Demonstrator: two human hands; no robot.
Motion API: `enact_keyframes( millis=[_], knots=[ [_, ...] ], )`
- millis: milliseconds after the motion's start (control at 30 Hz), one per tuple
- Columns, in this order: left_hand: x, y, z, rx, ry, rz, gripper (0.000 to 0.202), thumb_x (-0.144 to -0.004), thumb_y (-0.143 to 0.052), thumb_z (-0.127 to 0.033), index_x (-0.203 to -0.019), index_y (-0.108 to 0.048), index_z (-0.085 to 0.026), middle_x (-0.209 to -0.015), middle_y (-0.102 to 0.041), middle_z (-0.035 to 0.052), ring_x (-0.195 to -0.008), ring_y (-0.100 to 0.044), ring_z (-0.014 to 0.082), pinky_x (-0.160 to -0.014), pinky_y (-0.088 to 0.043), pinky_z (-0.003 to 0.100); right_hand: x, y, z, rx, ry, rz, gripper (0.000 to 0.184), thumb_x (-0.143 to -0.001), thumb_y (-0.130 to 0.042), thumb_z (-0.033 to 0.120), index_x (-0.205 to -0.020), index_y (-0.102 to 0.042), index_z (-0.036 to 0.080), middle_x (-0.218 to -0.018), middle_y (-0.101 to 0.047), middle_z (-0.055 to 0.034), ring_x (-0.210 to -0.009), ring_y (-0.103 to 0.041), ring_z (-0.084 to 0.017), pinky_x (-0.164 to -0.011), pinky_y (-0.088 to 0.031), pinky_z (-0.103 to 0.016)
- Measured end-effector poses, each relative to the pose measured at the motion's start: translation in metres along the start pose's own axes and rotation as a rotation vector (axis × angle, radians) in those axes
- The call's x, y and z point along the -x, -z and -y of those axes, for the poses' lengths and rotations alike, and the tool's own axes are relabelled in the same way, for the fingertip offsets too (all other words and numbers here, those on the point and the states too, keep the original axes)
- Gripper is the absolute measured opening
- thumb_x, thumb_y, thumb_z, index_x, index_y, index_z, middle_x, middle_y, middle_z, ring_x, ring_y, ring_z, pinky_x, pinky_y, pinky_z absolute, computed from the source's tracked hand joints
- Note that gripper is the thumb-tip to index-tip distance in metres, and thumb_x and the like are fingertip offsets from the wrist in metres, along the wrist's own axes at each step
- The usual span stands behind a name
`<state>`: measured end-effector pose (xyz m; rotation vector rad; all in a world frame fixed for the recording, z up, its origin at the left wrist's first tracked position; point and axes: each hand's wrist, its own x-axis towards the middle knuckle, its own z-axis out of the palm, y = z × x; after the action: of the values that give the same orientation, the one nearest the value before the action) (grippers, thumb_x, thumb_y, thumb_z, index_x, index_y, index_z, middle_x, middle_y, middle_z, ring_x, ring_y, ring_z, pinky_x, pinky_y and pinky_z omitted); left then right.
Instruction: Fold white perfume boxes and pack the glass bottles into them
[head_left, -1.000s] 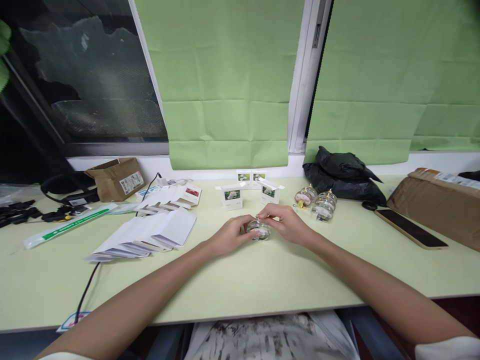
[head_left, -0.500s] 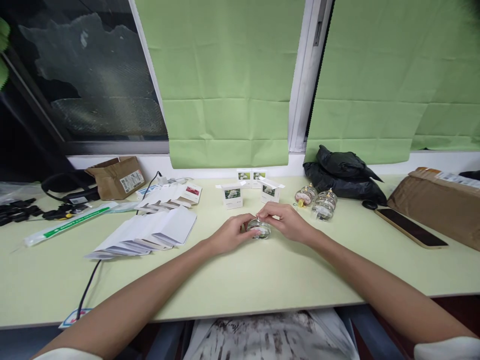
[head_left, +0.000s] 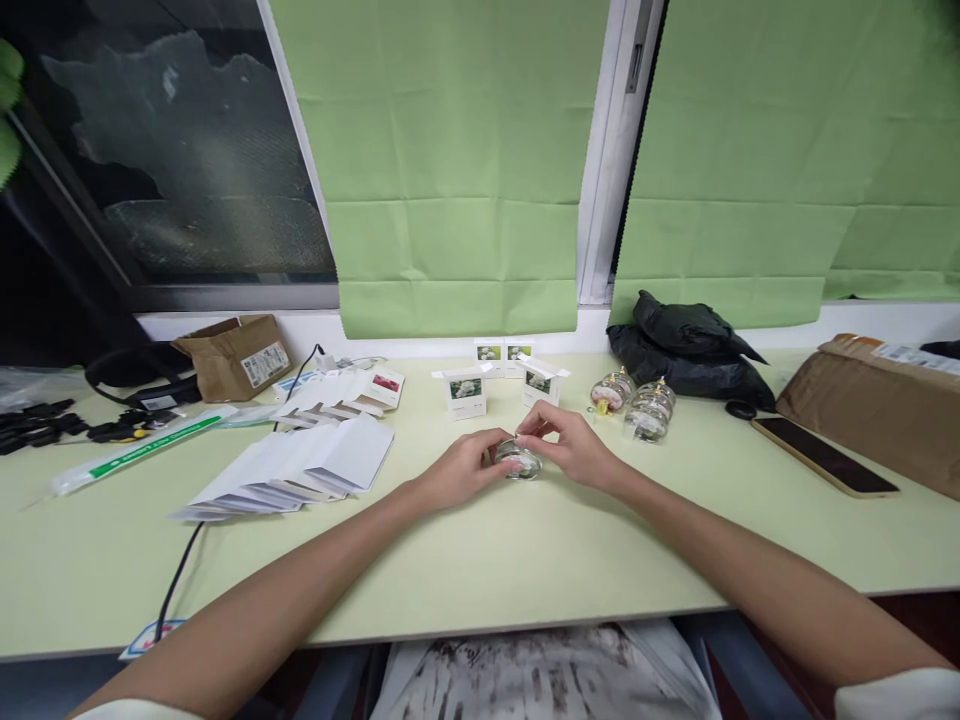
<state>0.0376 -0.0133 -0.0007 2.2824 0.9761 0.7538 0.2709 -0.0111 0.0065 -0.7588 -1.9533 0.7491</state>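
A small, round, clear container (head_left: 528, 464), which looks like a squat glass bottle, rests on the table between my hands. My left hand (head_left: 466, 468) is curled round its left side and steadies it. With thumb and fingers together, my right hand (head_left: 570, 445) pinches the small top of the container; the fingertips hide the detail there. Just beyond stand two white cartons with flower pictures, a left carton (head_left: 465, 391) and a right carton (head_left: 541, 381), their top flaps up. Right of them lie more clear round containers (head_left: 649, 410) with gold-coloured tops.
Flattened white cartons (head_left: 292, 465) lie fanned out at left, near a green-striped plastic sleeve (head_left: 154, 447) and an opened brown box (head_left: 238, 355). At right are black plastic bags (head_left: 686, 350), a phone (head_left: 823, 455) and a larger brown box (head_left: 877, 410). A black cable (head_left: 178, 575) crosses the front left.
My right hand's fingers have shifted very slightly at the container's top. My left hand keeps its hold, and the things on the table stay where they were.
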Motion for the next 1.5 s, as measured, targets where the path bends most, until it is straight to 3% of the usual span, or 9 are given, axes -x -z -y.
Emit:
enact_keyframes(
  millis=[167, 300, 600, 1100, 1233, 1500],
  knots=[
    [0.000, 0.000, 0.002, -0.012, 0.001, 0.008, 0.038, -0.099, -0.063, -0.055, -0.111, -0.070, -0.020, -0.086, -0.066, 0.0000, -0.073, -0.053, 0.0158, -0.066, -0.039, 0.027, 0.000, 0.000, 0.000, -0.041, -0.002, 0.013, 0.024, -0.098, -0.072, 0.039, -0.116, -0.071, 0.023, -0.097, -0.073, -0.0031, -0.091, -0.070, -0.019, -0.084, -0.056, -0.033],
    [0.000, 0.000, 0.004, -0.029, 0.013, 0.003, 0.038, -0.098, -0.063, -0.056, -0.107, -0.070, -0.020, -0.084, -0.064, -0.0002, -0.073, -0.053, 0.0162, -0.066, -0.039, 0.028, -0.001, 0.005, 0.002, 0.017, 0.041, 0.049, 0.022, -0.101, -0.066, 0.040, -0.109, -0.075, 0.022, -0.105, -0.073, -0.0068, -0.096, -0.069, -0.020, -0.083, -0.056, -0.034],
    [-0.001, 0.000, 0.003, -0.030, -0.007, -0.008, 0.039, -0.098, -0.063, -0.057, -0.106, -0.071, -0.019, -0.085, -0.066, 0.0011, -0.073, -0.054, 0.0165, -0.067, -0.040, 0.028, 0.001, -0.007, 0.000, 0.110, 0.057, -0.059, 0.020, -0.100, -0.067, 0.043, -0.099, -0.067, 0.023, -0.091, -0.066, -0.0022, -0.083, -0.062, -0.017, -0.073, -0.051, -0.030],
    [0.001, 0.002, 0.002, -0.046, 0.004, -0.008, 0.039, -0.097, -0.064, -0.055, -0.113, -0.071, -0.020, -0.081, -0.064, -0.0005, -0.071, -0.052, 0.0159, -0.065, -0.039, 0.027, 0.003, -0.001, 0.002, 0.181, 0.124, 0.034, 0.021, -0.108, -0.054, 0.037, -0.113, -0.071, 0.026, -0.105, -0.069, -0.0056, -0.097, -0.064, -0.021, -0.082, -0.050, -0.033],
    [0.002, 0.005, 0.001, -0.028, -0.009, 0.031, 0.040, -0.096, -0.065, -0.055, -0.118, -0.071, -0.021, -0.083, -0.064, -0.0006, -0.071, -0.053, 0.0155, -0.065, -0.041, 0.027, 0.002, -0.002, 0.000, 0.163, 0.086, 0.021, 0.018, -0.107, -0.057, 0.038, -0.110, -0.068, 0.025, -0.102, -0.067, -0.0046, -0.091, -0.063, -0.019, -0.075, -0.049, -0.031],
    [0.002, 0.006, 0.006, -0.072, -0.006, 0.016, 0.035, -0.096, -0.065, -0.054, -0.101, -0.069, -0.020, -0.077, -0.059, -0.0016, -0.069, -0.051, 0.0152, -0.063, -0.037, 0.027, 0.001, 0.001, -0.001, 0.284, 0.102, -0.027, 0.016, -0.104, -0.062, 0.040, -0.105, -0.063, 0.024, -0.098, -0.064, -0.0037, -0.088, -0.060, -0.019, -0.074, -0.047, -0.031]
  ],
)
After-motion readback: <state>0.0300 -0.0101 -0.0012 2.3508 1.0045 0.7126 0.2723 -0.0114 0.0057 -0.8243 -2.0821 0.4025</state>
